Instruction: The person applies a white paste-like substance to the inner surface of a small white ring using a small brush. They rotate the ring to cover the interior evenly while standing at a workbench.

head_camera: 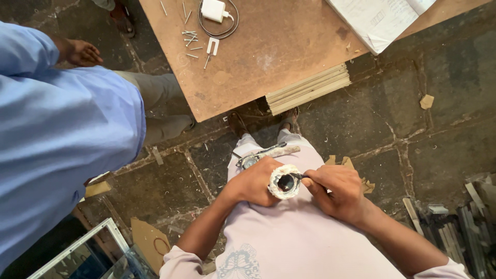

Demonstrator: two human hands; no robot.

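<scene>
A small white-crusted tin (284, 182), lower centre of the frame, sits gripped in the left hand (254, 182) while the right hand (336, 190) pinches a thin tool (298, 176) dipped inside, apparently scooping paste; lifting out needs steadiness.

- A pale lilac short-sleeved shirt, its sleeves ending above the elbows.
- A faint blue-grey butterfly print on the shirt's front.
- Forearms and both hands bare, no gloves.
- Dark sandals on the feet.
</scene>
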